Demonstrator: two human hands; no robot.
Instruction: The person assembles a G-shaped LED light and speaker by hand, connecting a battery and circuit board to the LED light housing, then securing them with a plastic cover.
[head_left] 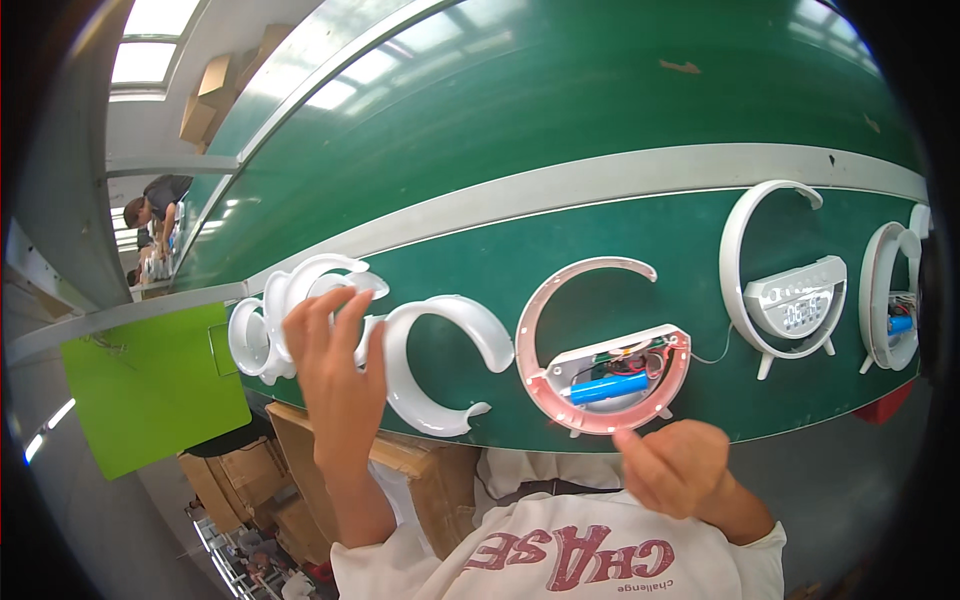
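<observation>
Open housing [541, 393]: lay mid-counter [620, 225], blue battery [610, 388] and wires [663, 354] inside.
Left hand [342, 375]: grip fingers apart, over curved white pieces [428, 414] at left; contact unclear.
Right hand [680, 465]: fingers curled, beside housing's near rim; couldn't tell if grip held anything.
Clock unit [795, 300]: sat right of housing.

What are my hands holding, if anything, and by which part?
It can't be told: the left hand overlaps glossy white curved plastic shells; the curled right hand may hide something.
</observation>
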